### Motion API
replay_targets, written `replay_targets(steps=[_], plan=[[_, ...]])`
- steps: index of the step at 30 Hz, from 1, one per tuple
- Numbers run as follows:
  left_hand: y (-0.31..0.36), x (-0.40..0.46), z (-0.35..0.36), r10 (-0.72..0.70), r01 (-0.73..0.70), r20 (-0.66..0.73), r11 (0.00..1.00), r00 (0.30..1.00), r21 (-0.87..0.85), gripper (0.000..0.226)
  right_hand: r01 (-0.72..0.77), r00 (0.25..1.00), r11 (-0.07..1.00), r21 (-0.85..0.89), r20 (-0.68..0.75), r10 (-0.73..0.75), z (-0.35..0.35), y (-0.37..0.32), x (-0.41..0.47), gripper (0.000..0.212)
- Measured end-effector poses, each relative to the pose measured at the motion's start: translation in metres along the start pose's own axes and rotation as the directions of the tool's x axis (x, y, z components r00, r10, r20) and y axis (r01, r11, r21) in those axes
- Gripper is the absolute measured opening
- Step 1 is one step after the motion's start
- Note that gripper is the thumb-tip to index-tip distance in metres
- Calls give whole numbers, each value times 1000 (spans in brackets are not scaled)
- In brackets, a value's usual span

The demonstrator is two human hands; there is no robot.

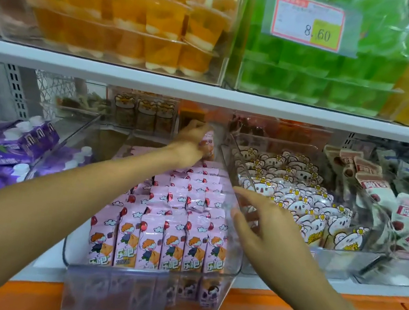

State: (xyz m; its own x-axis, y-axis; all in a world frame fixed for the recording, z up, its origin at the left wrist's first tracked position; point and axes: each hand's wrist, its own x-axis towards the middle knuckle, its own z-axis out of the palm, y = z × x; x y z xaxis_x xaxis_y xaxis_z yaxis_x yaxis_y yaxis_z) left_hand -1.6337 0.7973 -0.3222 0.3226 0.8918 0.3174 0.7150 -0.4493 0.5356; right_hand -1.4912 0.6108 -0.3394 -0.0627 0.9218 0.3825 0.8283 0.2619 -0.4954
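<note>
Gripping a pink packet (208, 146) at the back of the clear bin (234, 263), the left hand (191, 140) stretches over the standing rows (161, 240) while the right hand (262, 222), fingers spread, hovers at the bin's side wall, so a dragging forearm (118, 169) could topple those rows.

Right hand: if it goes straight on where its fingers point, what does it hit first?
Probably the clear right wall of the bin, then the pink packets just behind it. The right hand is open; depth is unclear.
</note>
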Motion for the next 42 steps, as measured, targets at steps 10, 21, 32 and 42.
replay_targets(steps=[10,21,32,42], plan=[[5,13,9,-57,59,-17,967,998,249,46,-24,998,992,121,63,17,4,13,-1,32],[-13,0,0,-78,-150,411,857,908,494,42,1,997,985,173,70,-13,5,20,-10,43],[2,3,4,-24,-71,282,944,959,323,29,17,997,988,157,72,-28,4,20,-11,45],[37,-14,-18,-313,119,-214,776,925,-619,25,48,987,999,18,-157,-44,0,4,-3,36]])
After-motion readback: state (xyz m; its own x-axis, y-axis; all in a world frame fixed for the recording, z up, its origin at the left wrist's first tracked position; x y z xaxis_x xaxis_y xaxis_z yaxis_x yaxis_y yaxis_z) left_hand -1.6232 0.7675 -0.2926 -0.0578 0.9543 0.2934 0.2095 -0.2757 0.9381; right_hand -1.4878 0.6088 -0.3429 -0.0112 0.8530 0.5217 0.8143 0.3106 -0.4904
